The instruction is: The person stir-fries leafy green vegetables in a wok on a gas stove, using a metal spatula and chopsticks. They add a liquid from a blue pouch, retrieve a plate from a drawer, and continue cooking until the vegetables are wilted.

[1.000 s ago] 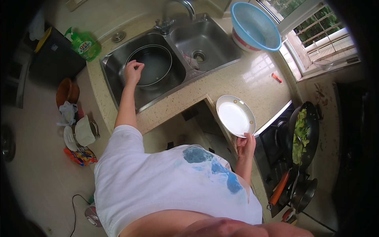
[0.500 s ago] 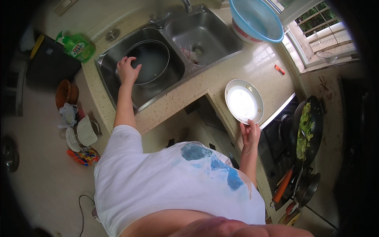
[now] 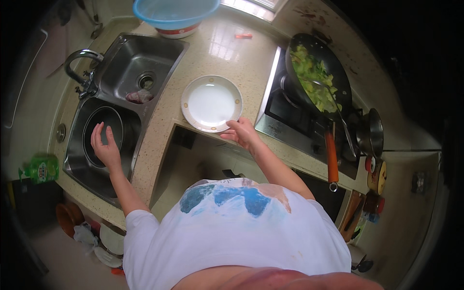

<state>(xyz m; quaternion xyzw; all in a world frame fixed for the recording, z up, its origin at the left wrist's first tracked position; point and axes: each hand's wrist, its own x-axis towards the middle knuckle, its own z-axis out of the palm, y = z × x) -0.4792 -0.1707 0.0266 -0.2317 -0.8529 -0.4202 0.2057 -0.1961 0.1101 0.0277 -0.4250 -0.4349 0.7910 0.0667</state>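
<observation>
My right hand (image 3: 240, 132) pinches the near rim of a white plate (image 3: 210, 102) with a patterned edge, thumb on top and fingers at its underside. The plate is bare and sits over the counter between sink and stove; I cannot tell if it touches the surface. My left hand (image 3: 107, 147) is open, fingers stretched apart and holding nothing, above a dark round pot (image 3: 99, 116) in the near sink basin (image 3: 75, 154). Part of the pot is hidden behind that hand.
At the right, a black wok (image 3: 338, 60) with chopped greens (image 3: 311, 79) and a metal spatula (image 3: 346, 133) stands on the stove (image 3: 287, 128). An orange handle (image 3: 332, 162) juts toward me. A blue basin (image 3: 176, 12), faucet (image 3: 79, 60) and green soap bottle (image 3: 43, 168) stand around the counter.
The view has swung to the right, bringing the stove and wok nearer the middle. My left hand's fingers are straighter. My right hand still holds the plate's rim.
</observation>
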